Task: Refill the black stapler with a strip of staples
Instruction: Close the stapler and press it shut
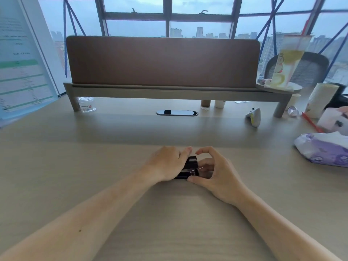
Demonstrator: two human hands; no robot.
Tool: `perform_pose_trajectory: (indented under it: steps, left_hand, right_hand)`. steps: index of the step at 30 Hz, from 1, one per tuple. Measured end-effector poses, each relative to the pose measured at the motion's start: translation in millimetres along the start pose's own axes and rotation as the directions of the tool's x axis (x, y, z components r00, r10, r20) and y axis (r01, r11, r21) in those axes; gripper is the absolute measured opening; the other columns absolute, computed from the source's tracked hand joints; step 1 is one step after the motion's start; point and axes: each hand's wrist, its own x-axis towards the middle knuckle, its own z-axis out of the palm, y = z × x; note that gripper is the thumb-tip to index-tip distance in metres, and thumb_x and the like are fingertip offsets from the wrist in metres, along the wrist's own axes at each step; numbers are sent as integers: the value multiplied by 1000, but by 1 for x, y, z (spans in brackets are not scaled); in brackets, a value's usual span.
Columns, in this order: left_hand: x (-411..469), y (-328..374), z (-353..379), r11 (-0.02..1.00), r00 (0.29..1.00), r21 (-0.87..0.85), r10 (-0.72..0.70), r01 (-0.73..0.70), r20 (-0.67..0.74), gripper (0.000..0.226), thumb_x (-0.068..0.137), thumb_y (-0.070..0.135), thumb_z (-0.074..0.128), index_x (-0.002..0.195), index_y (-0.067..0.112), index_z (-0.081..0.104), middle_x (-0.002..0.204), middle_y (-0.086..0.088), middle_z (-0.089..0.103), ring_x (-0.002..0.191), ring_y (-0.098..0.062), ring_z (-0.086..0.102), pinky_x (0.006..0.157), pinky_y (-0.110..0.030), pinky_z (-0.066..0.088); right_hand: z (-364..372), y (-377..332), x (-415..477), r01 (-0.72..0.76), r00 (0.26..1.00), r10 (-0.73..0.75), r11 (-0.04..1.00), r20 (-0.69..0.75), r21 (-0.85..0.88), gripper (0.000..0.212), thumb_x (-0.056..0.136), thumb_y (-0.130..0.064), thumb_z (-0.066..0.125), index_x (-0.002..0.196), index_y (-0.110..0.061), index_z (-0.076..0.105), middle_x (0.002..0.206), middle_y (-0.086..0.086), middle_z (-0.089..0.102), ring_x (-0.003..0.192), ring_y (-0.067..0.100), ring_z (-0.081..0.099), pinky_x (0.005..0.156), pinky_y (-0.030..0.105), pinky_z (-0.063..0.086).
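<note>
The black stapler [190,167] sits on the tabletop [131,132], lid raised, metal channel exposed. The left hand [165,163] clasps its left side, fingers curled around it. The right hand [216,173] pinches at the channel; any staples cannot be discerned.

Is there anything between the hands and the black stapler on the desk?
Nothing visible. The left hand grips the black stapler from its left side, and the right hand touches its right side, on the desk.
</note>
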Motion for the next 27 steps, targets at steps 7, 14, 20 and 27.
perform_pose_trajectory:
  steps: [7, 14, 20, 27]
  left_hand:
    - [-1, 0, 3, 999, 999, 26, 22, -21, -32, 68, 105, 58, 26, 53, 17, 41, 55, 0, 47, 65, -31, 51, 64, -37, 39]
    - [-2, 3, 2, 998, 999, 54, -19, 21, -35, 74, 104, 60, 29, 47, 15, 42, 53, -2, 49, 60, -29, 53, 63, -36, 38]
    - [-4, -8, -6, 998, 997, -21, 61, -62, -38, 65, 98, 68, 33, 76, 15, 63, 64, 2, 63, 65, -20, 63, 63, -37, 45]
    - [-33, -41, -43, 966, 960, -43, 259, -255, 109, 33, 84, 39, 78, 94, 31, 48, 99, 9, 71, 82, -8, 64, 80, -42, 57]
  right_hand:
    - [0, 3, 1, -7, 1000, 7, 1000, -1, 10, 62, 70, -10, 94, 117, -28, 57, 88, -4, 83, 75, 7, 75, 78, 21, 59]
    - [1, 4, 3, 1, 1000, -1, 1000, -5, 21, 62, 70, -10, 95, 116, -28, 58, 89, -3, 83, 76, 4, 75, 76, 14, 57]
    - [1, 3, 1, 35, 999, -35, 999, 0, -33, 61, 70, -19, 96, 117, -28, 58, 91, -10, 82, 83, 3, 75, 79, 16, 54]
    - [-5, -9, -1, 78, 981, 24, 863, 194, -500, 106, 71, -84, 65, 158, -33, 32, 167, -11, 32, 156, 11, 24, 127, 36, 25]
